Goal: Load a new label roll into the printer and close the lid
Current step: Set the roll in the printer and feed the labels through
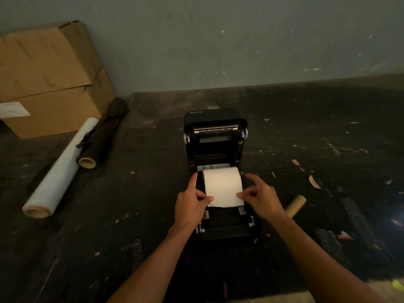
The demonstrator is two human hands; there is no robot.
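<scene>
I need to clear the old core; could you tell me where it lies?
The bare cardboard core lies on the dark table, right of the printer, beyond the right forearm.

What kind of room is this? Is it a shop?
Probably a packing or storage room, not a shop front. A cardboard box stands by the wall, rolls of wrap lie on the dark worktop, and a label printer sits open.

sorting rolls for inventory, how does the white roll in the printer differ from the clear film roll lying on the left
The label roll is short, wide and opaque white; the film roll is long, slim and translucent. The label roll sits in the open printer, pinched by the left hand and right hand; the film roll lies untouched on the dark surface beside a black roll. Both are wound cylinders.
</scene>
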